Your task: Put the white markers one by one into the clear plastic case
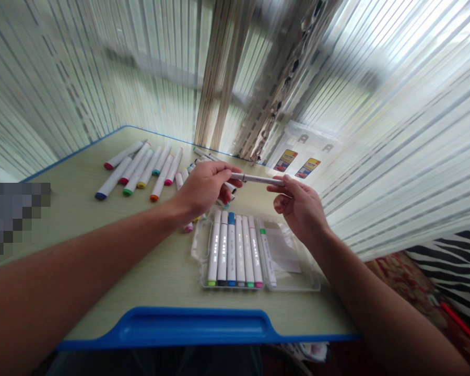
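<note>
Both my hands hold one white marker (pixel 256 179) level above the table. My left hand (pixel 206 187) pinches its left end, and my right hand (pixel 300 206) pinches its right end with thumb and fingers. Below them lies a clear plastic case (pixel 297 282) with several white markers (pixel 235 248) side by side in its left half, their coloured caps toward me. The case's right half holds only a paper insert.
A row of loose markers (pixel 141 169) with coloured caps lies at the far left of the pale desk (pixel 102 230), and more sit behind my left hand. A blue tray edge (pixel 191 324) runs along the front. Curtains hang behind; a packet (pixel 297 156) leans at the far edge.
</note>
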`<move>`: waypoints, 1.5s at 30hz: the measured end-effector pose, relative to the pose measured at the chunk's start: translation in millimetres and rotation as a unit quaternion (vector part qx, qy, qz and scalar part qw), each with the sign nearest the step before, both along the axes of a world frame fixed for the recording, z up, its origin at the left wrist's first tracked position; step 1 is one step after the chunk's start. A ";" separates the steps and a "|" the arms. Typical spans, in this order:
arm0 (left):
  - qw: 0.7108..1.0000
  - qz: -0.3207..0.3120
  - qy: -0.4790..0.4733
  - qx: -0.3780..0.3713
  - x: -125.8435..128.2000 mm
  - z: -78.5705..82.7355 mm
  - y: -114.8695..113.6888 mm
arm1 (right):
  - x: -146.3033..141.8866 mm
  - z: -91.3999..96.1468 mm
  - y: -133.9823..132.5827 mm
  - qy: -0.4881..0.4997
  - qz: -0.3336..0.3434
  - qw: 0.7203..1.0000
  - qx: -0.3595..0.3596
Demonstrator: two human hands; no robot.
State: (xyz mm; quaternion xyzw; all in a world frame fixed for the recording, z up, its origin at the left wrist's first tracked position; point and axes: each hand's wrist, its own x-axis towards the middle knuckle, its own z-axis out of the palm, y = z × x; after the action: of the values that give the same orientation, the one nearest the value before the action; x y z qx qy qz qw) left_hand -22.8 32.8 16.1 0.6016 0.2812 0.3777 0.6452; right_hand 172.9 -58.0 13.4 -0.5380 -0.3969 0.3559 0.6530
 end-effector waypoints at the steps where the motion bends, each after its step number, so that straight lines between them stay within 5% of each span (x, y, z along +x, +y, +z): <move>1: 1.000 0.003 0.003 0.009 0.0 0.1 -0.4 | 0.2 -0.1 -0.1 -0.006 0.000 1.000 0.000; 17: 0.989 -0.008 0.066 0.131 -3.7 -1.6 -1.0 | -5.6 0.3 -2.5 -0.070 0.021 0.997 -0.007; 29: 0.947 -0.071 0.117 0.289 -4.1 -8.4 -7.0 | -16.7 5.2 -8.9 -0.160 0.097 0.979 -0.080; 37: 0.952 -0.060 0.111 0.279 -3.7 -8.8 -7.1 | -16.8 4.0 -9.1 -0.141 0.087 0.983 -0.074; 45: 0.986 -0.053 0.062 0.144 0.2 -3.9 -8.4 | -10.4 1.4 -7.7 -0.044 0.073 0.996 -0.041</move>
State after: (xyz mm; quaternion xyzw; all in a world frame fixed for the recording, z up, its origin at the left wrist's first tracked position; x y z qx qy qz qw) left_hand -22.6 24.4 12.2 0.7248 0.2313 0.3416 0.5518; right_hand 162.5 -65.8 14.7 -0.5492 -0.4488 0.3941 0.5844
